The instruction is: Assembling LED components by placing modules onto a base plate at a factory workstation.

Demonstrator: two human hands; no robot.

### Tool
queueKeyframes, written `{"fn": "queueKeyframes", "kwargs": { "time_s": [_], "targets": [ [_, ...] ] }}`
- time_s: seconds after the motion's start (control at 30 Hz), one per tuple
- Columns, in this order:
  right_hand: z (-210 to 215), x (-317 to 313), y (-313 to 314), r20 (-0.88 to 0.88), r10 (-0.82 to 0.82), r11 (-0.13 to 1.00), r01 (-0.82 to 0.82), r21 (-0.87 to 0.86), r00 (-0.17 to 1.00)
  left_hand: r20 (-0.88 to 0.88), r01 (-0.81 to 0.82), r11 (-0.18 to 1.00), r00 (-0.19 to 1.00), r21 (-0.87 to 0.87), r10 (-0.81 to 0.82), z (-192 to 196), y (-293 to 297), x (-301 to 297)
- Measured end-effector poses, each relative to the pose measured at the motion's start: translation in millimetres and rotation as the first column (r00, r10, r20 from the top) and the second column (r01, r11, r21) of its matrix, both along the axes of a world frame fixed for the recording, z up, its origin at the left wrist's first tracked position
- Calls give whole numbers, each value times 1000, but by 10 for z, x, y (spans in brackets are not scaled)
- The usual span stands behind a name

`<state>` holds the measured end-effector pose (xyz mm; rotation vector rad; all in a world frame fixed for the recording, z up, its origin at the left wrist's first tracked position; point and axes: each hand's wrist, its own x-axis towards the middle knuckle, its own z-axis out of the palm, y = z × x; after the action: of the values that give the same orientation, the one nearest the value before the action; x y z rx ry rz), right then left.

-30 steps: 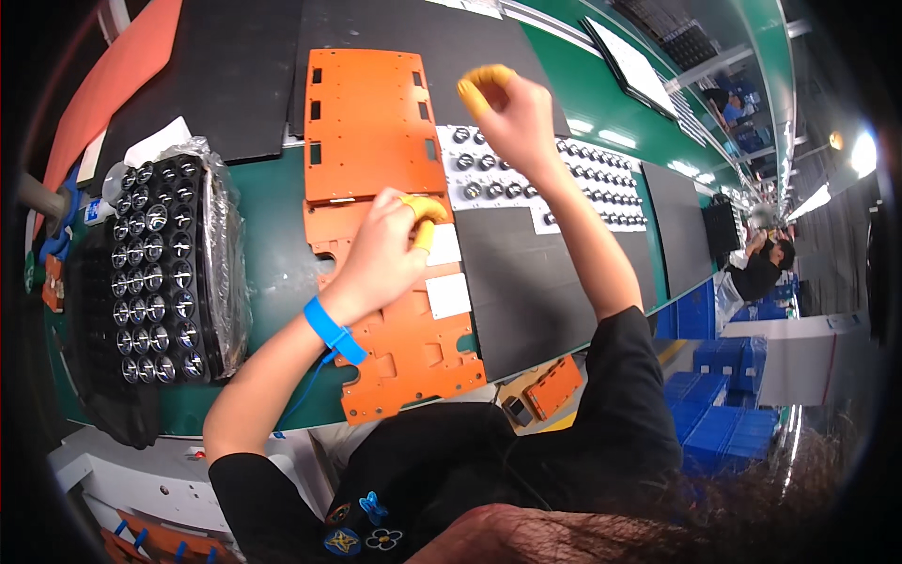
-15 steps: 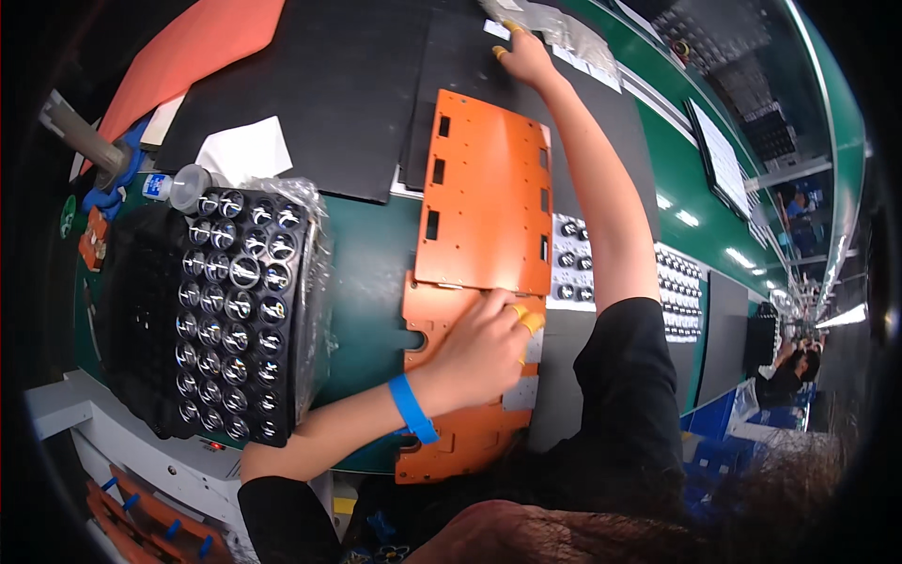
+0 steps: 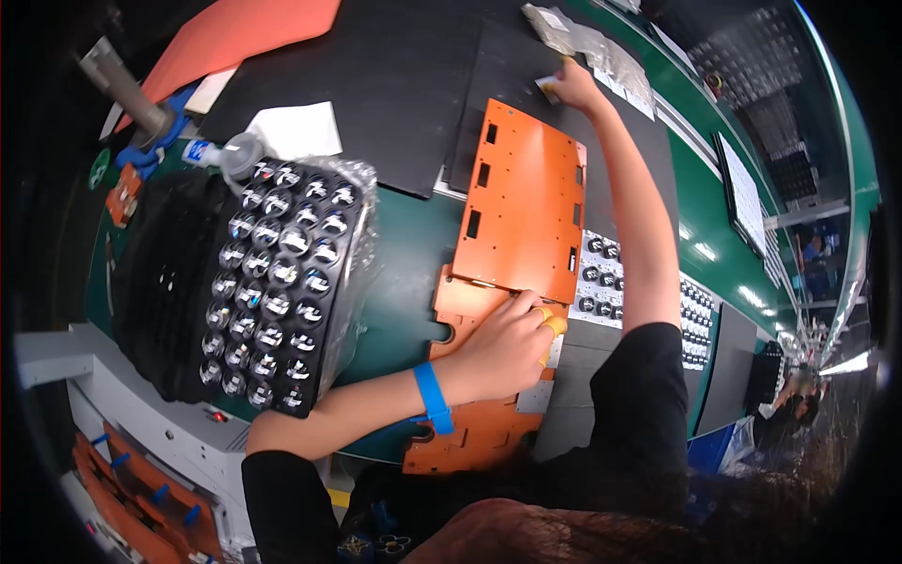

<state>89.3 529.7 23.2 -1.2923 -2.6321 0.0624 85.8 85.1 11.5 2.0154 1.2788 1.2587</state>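
My left hand [image 3: 510, 350], with a blue wristband [image 3: 432, 398] and yellow finger cots, is curled over an orange hinged fixture [image 3: 521, 197]. Its fingertips touch the seam between the raised upper plate and the lower part; whatever they hold is hidden. Farther off, my right hand [image 3: 575, 86] reaches to the back of the bench. Thumb and finger pinch a small white label [image 3: 546, 87] just above the black mat. Beside that hand lie clear plastic bags [image 3: 601, 52] of small parts.
A black tray of shiny lenses [image 3: 282, 273] in plastic wrap stands at left. White strips with black lenses [image 3: 601, 277] lie right of the fixture. White paper [image 3: 299, 130], a red sheet [image 3: 240, 47] and a clear cup [image 3: 242, 155] sit at the far left. A clipboard [image 3: 738, 193] is at right.
My right hand has closed its fingers on the white label, which lay on the mat before. My left hand stays at the fixture's seam. The whole view has shifted a little.
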Motion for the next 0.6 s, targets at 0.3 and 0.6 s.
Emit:
{"fn": "queueKeyframes", "kwargs": {
  "time_s": [0.3,0.6],
  "targets": [
    [1065,466,-1423,-343,137,908,-256,-330,929,385,58,966,922,-250,44,37,-5,-36],
    [1470,606,-3169,-40,579,686,-514,-515,814,669,-45,988,731,-148,134,-51,79,1]
  ]
}}
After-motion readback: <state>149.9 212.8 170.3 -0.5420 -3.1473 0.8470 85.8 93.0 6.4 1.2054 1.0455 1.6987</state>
